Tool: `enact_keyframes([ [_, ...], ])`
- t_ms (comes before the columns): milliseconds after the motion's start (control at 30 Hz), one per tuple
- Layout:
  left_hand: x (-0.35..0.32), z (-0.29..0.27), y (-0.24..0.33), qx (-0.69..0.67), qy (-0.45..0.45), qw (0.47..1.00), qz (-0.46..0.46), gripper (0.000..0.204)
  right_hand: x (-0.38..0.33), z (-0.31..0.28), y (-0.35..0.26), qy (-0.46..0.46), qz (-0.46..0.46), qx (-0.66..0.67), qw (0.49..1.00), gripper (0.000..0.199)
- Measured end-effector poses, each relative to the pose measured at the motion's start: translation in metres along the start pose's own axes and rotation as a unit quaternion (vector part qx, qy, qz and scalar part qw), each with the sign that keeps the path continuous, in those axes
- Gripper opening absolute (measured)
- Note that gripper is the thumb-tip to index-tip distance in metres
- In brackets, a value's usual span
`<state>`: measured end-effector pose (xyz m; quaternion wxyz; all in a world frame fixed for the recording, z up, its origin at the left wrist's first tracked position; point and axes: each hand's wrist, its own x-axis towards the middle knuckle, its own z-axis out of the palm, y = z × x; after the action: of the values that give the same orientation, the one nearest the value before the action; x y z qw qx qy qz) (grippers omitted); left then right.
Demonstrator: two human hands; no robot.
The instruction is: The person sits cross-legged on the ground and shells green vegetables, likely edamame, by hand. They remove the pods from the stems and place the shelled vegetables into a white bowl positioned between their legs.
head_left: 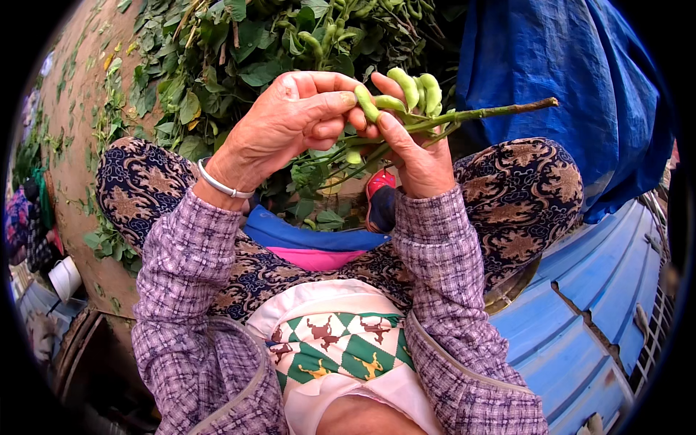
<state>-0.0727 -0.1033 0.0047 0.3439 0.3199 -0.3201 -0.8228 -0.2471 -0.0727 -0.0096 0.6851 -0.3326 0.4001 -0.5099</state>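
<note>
My left hand (pixel 290 119), with a pale bangle at its wrist, pinches a plump green soybean pod (pixel 366 103) between thumb and forefinger. Closed around a green bean stalk (pixel 500 111) is my right hand (pixel 419 161), its thumb lying along the stem close to that pod. The stalk's brown end points out to the right. More green pods (pixel 420 88) stand up in a cluster from the stalk beside the right fingers. Both hands nearly touch in front of me, above my spread knees. Whether the pinched pod is still joined to the stalk, I cannot tell.
A heap of leafy bean plants (pixel 239 54) lies beyond my hands. Blue tarp (pixel 544 65) hangs at the far right, above blue metal sheeting (pixel 565 304). Blue and pink fabric (pixel 312 235) lies between my legs, near a red shoe (pixel 378 190). A white bucket (pixel 65 279) stands at left.
</note>
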Motion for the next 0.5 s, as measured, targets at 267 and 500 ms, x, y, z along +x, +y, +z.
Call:
enact_keyframes([
  [267, 0.005, 0.008, -0.001, 0.030, 0.052, 0.998, 0.028, 0.017, 0.010, -0.007, 0.014, -0.023, 0.002, 0.002, 1.000, 0.046],
  [500, 0.005, 0.016, -0.010, 0.119, 0.072, 0.986, 0.089, 0.016, 0.005, -0.007, 0.019, -0.048, 0.016, 0.087, 0.995, 0.044],
])
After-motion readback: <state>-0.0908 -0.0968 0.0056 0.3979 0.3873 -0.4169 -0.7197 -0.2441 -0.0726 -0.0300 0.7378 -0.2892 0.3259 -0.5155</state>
